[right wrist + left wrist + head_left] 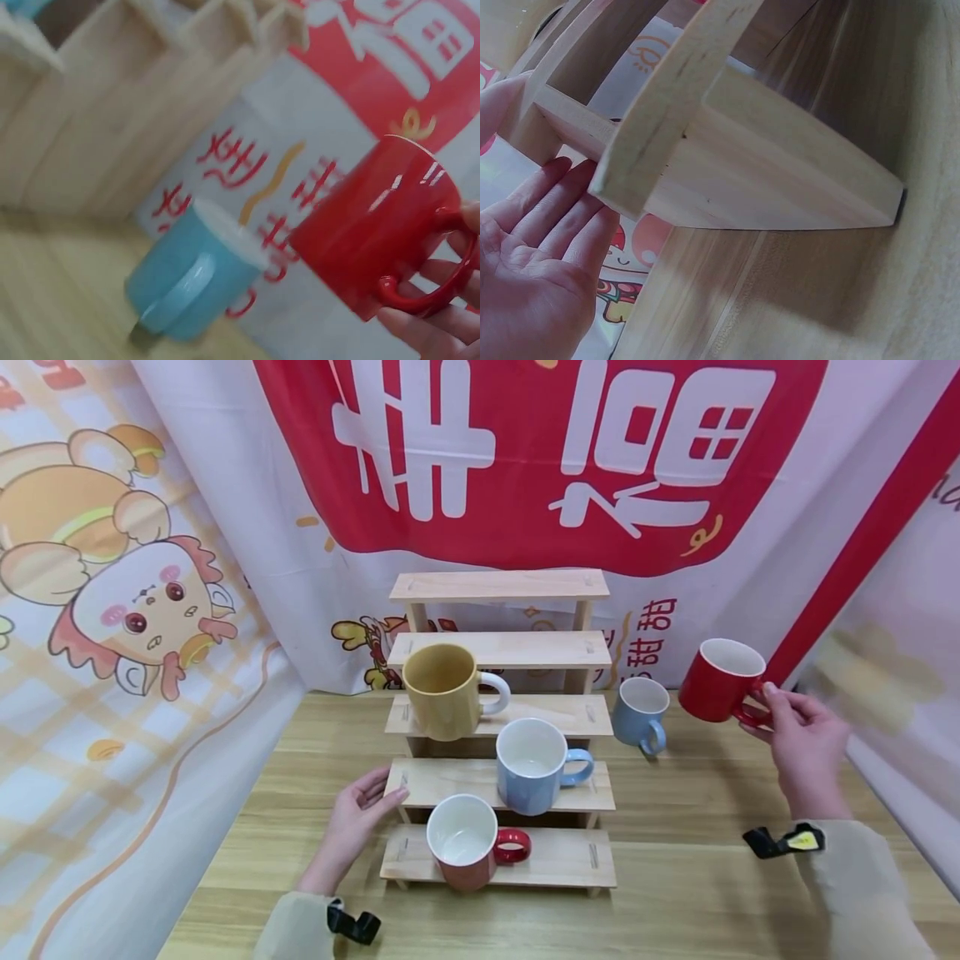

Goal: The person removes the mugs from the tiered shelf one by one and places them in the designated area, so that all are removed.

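My right hand (pixel 810 735) grips a red mug (pixel 722 681) by its handle, holding it upright with its white inside showing, right of the rack. My left hand (pixel 360 814) pinches the left end of a tiered wooden rack (pixel 442 783); its thumb is on top of a board and its fingers (pixel 555 202) reach beneath. On the rack's tiers stand a yellow mug (pixel 441 693), a light blue mug (pixel 528 768) and, lowest, a pinkish-red mug (pixel 461 843) with a red handle. A smaller blue mug (pixel 637 714) stands on the table, between the rack and the red mug.
The rack's top two boards (pixel 498 585) bear no mugs. A wood-grain table (pixel 675 893) lies beneath everything. Printed cloth (pixel 517 460) hangs behind the rack, and more cloth (pixel 135 635) covers the left and right sides.
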Available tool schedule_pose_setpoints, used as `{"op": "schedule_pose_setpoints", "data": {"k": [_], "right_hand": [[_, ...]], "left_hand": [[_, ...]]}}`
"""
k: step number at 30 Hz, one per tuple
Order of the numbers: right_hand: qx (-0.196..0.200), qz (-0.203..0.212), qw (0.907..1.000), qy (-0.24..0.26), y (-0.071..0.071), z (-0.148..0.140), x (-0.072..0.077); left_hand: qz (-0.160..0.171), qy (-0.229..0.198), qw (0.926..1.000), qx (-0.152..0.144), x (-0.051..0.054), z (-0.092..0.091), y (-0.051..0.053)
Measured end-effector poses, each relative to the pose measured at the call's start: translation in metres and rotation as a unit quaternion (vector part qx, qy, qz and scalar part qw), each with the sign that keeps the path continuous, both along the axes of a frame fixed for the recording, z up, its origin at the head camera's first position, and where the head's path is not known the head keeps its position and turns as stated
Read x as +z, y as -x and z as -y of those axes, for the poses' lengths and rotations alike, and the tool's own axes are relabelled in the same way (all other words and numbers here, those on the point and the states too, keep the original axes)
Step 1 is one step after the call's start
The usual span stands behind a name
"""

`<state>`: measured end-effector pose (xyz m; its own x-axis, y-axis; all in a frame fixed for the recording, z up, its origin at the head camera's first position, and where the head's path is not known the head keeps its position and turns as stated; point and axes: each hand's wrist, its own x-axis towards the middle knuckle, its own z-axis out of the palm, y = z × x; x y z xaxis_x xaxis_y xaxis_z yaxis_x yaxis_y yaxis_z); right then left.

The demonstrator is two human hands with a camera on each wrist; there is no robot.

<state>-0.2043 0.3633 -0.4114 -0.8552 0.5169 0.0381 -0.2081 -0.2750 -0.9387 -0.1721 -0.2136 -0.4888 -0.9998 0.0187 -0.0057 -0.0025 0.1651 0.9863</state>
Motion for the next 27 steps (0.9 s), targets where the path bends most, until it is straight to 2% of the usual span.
{"op": "schedule_pose_setpoints", "data": {"k": [5,13,15,17,20,27], "right_hand": [[-0.036,0.004,0.9993,-0.001,0.014,-0.004,-0.030],[-0.070,0.086,0.9913,-0.070,0.029,-0.003,-0.074],[-0.075,0.096,0.9900,-0.070,0.033,-0.002,-0.081],[-0.082,0.101,0.9892,-0.069,0.036,-0.001,-0.087],[-0.082,0.100,0.9909,-0.036,0.039,0.002,-0.092],[-0.085,0.106,0.9907,0.000,0.039,0.009,-0.091]], "left_hand": [[-0.004,0.002,1.0000,-0.002,0.000,0.000,0.000],[0.001,0.002,1.0000,-0.002,-0.002,0.001,0.000],[0.002,0.002,1.0000,-0.003,-0.002,0.001,0.000],[0.003,0.003,1.0000,-0.004,-0.002,0.001,0.000],[0.001,0.004,1.0000,-0.003,-0.002,0.001,-0.001],[-0.007,0.000,1.0000,-0.003,0.000,0.000,-0.001]]}}
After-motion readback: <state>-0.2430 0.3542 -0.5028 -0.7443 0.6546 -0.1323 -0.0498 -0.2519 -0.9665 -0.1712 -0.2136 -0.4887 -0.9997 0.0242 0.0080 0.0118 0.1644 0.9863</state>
